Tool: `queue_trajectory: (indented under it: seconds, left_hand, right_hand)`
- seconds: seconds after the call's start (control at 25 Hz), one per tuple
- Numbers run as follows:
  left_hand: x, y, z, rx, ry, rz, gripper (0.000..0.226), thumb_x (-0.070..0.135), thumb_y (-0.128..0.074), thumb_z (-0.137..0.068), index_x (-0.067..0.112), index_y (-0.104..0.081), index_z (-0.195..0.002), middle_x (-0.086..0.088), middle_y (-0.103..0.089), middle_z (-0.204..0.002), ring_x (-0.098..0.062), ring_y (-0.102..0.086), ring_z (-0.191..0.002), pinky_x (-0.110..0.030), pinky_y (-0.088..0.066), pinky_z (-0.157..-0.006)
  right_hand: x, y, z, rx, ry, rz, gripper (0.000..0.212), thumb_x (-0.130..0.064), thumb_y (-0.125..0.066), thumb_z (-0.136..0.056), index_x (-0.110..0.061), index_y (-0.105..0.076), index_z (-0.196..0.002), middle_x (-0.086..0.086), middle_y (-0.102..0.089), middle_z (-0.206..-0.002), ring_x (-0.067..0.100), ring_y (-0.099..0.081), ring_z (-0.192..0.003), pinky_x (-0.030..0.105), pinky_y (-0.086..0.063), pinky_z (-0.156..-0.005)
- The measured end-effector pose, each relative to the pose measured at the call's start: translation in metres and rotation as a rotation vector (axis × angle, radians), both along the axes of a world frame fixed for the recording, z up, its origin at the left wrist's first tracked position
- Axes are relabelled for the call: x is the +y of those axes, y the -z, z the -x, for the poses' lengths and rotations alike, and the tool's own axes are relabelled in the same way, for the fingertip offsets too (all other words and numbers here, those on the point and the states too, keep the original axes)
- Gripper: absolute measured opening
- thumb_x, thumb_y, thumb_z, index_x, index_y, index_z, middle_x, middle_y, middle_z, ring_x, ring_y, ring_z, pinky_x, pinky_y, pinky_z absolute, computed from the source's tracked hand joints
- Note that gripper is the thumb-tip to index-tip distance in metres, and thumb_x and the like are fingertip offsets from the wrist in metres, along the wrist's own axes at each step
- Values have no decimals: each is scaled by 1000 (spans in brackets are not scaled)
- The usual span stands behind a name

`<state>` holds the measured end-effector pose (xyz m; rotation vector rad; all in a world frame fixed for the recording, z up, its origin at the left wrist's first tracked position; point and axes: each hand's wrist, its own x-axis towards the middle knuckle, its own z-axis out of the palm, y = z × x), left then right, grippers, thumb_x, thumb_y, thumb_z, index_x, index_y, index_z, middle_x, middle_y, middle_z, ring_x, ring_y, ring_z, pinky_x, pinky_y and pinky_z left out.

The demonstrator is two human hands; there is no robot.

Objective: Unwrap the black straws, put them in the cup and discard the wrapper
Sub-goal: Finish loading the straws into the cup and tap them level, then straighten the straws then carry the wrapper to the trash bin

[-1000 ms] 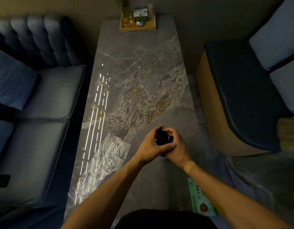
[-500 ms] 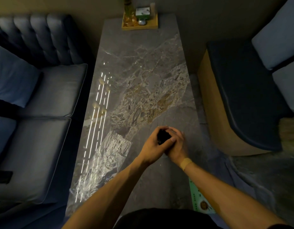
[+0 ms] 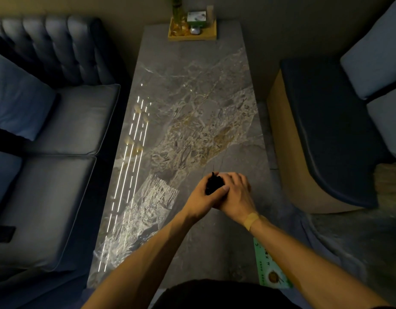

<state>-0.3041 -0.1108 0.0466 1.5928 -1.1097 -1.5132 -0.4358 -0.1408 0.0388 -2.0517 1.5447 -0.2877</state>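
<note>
Both of my hands are clasped together over the near middle of the marble table (image 3: 192,90). My left hand (image 3: 202,197) and my right hand (image 3: 236,192) wrap around a bundle of black straws (image 3: 213,184), whose dark ends show between the fingers. The cup is hidden under my hands, so I cannot tell whether the straws are in it. A crumpled clear wrapper (image 3: 145,210) lies flat on the table to the left of my hands.
A wooden tray (image 3: 192,34) with a plant and a small box stands at the table's far end. A grey sofa (image 3: 59,152) runs along the left, a dark bench seat (image 3: 326,130) along the right. A green leaflet (image 3: 270,268) lies at the near right edge.
My clasped hands have stayed over the same spot with the straws. My right fingers have spread further over the top of the bundle.
</note>
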Motion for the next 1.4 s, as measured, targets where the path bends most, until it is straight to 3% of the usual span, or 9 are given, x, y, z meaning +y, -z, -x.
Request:
queue_trajectory:
  seconds: [0.12,0.24,0.36,0.48,0.6,0.72,0.88,1.08,1.4]
  left_hand:
    - [-2,2,1,7,-5,-23,63,41,-69,-86,26,-43,-141,4,-58,-132,-12,-58,-118,-28,-50,-97]
    - [-5,2,1,11,-26,-12,38,42,-72,-83,48,-50,-113,13,-63,-115,-2,-63,-103,-17,-52,-77]
    - [-8,1,-1,24,-53,-15,48,37,-78,-79,46,-48,-116,17,-60,-117,8,-61,-100,-11,-51,-75]
    - [-9,0,-7,-17,-57,18,78,38,-81,-75,32,-39,-140,7,-51,-136,-7,-54,-118,-21,-47,-92]
    - [-13,-7,-9,-152,-46,131,73,52,-69,-79,32,-39,-143,6,-49,-140,-11,-49,-125,-31,-43,-102]
    - [-34,-24,-8,-455,-73,254,47,55,-57,-87,29,-58,-126,6,-57,-111,-12,-58,-105,-20,-46,-83]
    - [-65,-38,-12,-743,168,247,25,38,-60,-90,18,-72,-99,-5,-69,-95,-22,-64,-88,-33,-51,-71]
    - [-62,-39,-19,-792,129,311,19,27,-62,-91,12,-73,-90,-8,-74,-91,-26,-67,-85,-37,-53,-70]
    - [-40,-32,-29,-625,-30,166,8,20,-73,-82,15,-73,-89,-3,-76,-89,-17,-70,-85,-30,-55,-74]
  right_hand:
    - [4,-2,2,-22,11,4,71,-39,-74,-61,-30,-45,-125,0,-39,-131,26,-39,-121,39,-39,-101]
    - [1,-2,4,-44,10,-42,85,-41,-76,-63,-30,-37,-138,1,-27,-148,29,-36,-132,43,-36,-109]
    - [-3,-1,7,-13,-42,-95,102,-50,-76,-65,-31,-21,-149,-1,-15,-158,27,-23,-142,46,-27,-115]
    - [-5,2,12,64,-80,-114,111,-60,-74,-63,-33,-11,-150,-2,-12,-160,25,-7,-148,51,-19,-118]
    - [-4,6,19,75,-85,-137,114,-64,-73,-62,-35,-7,-150,-2,-8,-161,26,0,-149,52,-15,-118]
    - [-2,6,24,87,-86,-169,116,-64,-73,-62,-36,-4,-150,-2,-3,-162,26,2,-148,52,-14,-118]
    - [-2,3,25,79,-83,-183,116,-59,-75,-64,-34,-3,-151,-2,-3,-162,25,-2,-148,51,-16,-118]
    - [-2,1,25,58,-73,-183,112,-56,-75,-65,-32,-8,-152,-2,-8,-161,25,-8,-147,49,-21,-117]
    - [0,-4,23,3,-59,-136,107,-57,-76,-64,-30,-17,-150,3,-16,-159,28,-13,-145,49,-24,-116]
